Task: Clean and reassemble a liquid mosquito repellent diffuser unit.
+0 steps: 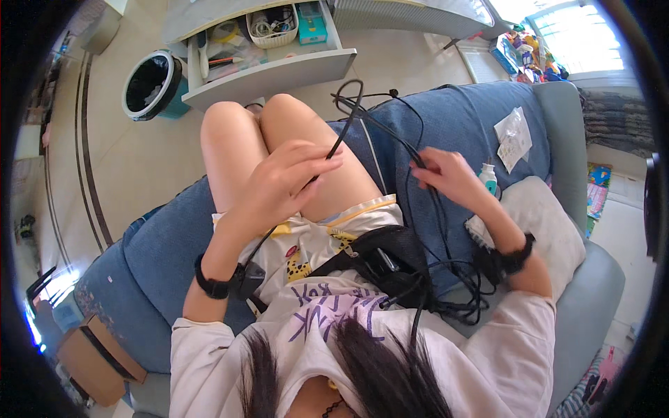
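A long black cable runs between my two hands and loops up over the sofa. My left hand, above my lap, is closed with the cable pinched in its fingers; one length trails down past my wrist to a black block. My right hand, over the sofa seat, is closed round several strands of the same cable. Below it, more cable hangs in a tangle beside my hip. A black pouch lies at my waist, and a cable end reaches it.
I sit on a blue sofa. Ahead stands an open drawer with a white basket inside, beside a lined bin. To the right are a small bottle, a packet and a pale cushion. A cardboard box is at left.
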The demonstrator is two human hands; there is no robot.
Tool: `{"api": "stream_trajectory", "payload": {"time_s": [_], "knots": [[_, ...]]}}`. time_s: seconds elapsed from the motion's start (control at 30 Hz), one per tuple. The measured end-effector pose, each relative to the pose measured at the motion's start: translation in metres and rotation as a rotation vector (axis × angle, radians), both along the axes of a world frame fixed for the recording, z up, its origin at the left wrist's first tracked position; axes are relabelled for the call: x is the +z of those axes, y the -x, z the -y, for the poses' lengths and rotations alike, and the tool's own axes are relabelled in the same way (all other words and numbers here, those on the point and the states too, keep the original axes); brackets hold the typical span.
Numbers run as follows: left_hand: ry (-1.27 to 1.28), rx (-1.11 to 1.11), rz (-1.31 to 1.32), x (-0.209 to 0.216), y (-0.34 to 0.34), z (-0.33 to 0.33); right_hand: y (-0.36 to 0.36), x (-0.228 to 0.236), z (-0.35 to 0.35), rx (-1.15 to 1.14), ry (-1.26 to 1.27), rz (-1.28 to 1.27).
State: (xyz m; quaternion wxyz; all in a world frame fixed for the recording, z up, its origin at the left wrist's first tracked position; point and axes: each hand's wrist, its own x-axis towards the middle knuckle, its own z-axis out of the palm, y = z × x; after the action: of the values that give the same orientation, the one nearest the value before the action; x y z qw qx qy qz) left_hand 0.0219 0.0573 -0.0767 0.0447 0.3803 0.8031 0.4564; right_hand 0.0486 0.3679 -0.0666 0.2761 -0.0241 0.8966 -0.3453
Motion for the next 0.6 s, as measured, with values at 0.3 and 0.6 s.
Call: {"api": "stream_trajectory", "payload": {"time_s": [0.3, 0.6], "knots": [[0.225, 0.082, 0.422, -0.001, -0.006, 0.013, -0.084, -0.021, -0.039, 0.423, -0.427, 0.156], [0.269, 0.164, 0.426, 0.011, -0.004, 0.018, -0.063, 0.022, -0.087, -0.335, -0.681, -0.553]]}}
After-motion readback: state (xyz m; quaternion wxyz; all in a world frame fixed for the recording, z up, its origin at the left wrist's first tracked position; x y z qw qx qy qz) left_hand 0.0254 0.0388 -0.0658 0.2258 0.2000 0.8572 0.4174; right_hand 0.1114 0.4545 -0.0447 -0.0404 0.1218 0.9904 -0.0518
